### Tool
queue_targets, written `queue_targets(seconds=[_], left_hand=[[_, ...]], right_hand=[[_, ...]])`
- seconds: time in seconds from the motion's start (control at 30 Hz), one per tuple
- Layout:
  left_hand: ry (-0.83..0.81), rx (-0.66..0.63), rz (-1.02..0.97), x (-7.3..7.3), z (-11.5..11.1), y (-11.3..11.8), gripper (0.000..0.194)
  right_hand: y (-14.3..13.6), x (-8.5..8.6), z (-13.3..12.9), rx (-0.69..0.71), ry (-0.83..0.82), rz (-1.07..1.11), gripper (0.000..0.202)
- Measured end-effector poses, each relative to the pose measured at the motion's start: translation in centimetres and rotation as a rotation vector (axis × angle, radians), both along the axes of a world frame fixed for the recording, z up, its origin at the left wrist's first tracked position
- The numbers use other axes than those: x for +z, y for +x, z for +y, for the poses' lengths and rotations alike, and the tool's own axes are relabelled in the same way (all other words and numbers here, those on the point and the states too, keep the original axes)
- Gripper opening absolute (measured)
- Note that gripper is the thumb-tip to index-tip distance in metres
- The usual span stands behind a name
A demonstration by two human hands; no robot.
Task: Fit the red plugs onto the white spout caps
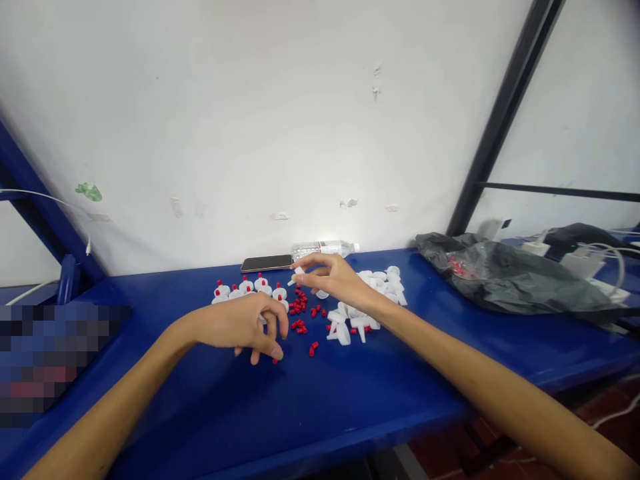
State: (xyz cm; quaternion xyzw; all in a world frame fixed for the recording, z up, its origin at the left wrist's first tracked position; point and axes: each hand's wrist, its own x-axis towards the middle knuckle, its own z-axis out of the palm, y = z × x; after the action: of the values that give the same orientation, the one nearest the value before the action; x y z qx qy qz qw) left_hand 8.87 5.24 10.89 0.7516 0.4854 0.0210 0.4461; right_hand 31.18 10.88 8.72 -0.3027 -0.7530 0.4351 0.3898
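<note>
My right hand (333, 277) pinches a white nozzle cap (299, 271) between thumb and fingertips, above the middle of the blue table. Low over the table to the left, my left hand (245, 323) has its fingers bent and apart. A small red cap (275, 361) shows just under one of its fingertips; whether they touch I cannot tell. Between the hands lie several loose red caps (299, 303). White nozzle caps with red tips (246, 285) stand grouped behind my left hand, partly hidden by it. Loose white nozzle caps (343, 332) are heaped beneath and beside my right forearm.
A phone (267, 263) and a clear plastic bottle (325, 249) lie along the wall at the back of the blue table (300, 413). A black plastic bag (515, 277) with chargers and cables spreads over the right side. Metal posts (493, 147) rise at both sides.
</note>
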Motion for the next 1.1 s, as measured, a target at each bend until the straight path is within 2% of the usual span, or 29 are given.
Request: queue_targets(seconds=[0.1, 0.27, 0.37, 0.5, 0.6, 0.7, 0.77, 0.87, 0.97, 1.1], left_hand=[[-0.021, -0.011, 0.011, -0.7, 0.2, 0.0, 0.026], [0.033, -0.021, 0.041, -1.6, 0.8, 0.1, 0.017], [0.112, -0.046, 0.046, -1.5, 0.9, -0.1, 0.019], [0.262, -0.024, -0.049, -1.1, 1.0, -0.2, 0.027], [0.436, 0.085, -0.148, -0.7, 1.3, 0.0, 0.029], [0.577, 0.317, -0.267, -0.5, 1.5, 0.2, 0.03], [0.572, 0.442, -0.351, -0.5, 1.7, 0.1, 0.034], [0.498, 0.542, -0.494, -0.7, 1.8, -0.1, 0.038], [0.417, 0.577, -0.609, -0.8, 1.8, -0.2, 0.039], [0.327, 0.572, -0.648, -0.8, 1.6, 0.1, 0.041]], right_hand=[[0.0, 0.1, -0.2, -0.008, 0.022, -0.022, 0.029], [0.1, 0.0, -0.2, -0.007, 0.042, -0.038, 0.029], [0.0, -0.1, -0.2, -0.007, 0.046, -0.039, 0.028], [-0.1, 0.1, -0.5, -0.006, 0.038, -0.025, 0.03], [-0.1, 0.2, -0.5, -0.017, 0.047, 0.009, 0.032], [-0.1, 0.2, -0.3, -0.041, 0.04, 0.042, 0.036], [-0.1, 0.1, -0.1, -0.055, 0.035, 0.063, 0.039], [-0.1, -0.1, 0.1, -0.042, 0.035, 0.072, 0.036], [-0.3, -0.3, -0.1, -0.005, 0.023, 0.045, 0.033], [-0.6, -0.5, -0.4, 0.027, 0.004, 0.063, 0.033]])
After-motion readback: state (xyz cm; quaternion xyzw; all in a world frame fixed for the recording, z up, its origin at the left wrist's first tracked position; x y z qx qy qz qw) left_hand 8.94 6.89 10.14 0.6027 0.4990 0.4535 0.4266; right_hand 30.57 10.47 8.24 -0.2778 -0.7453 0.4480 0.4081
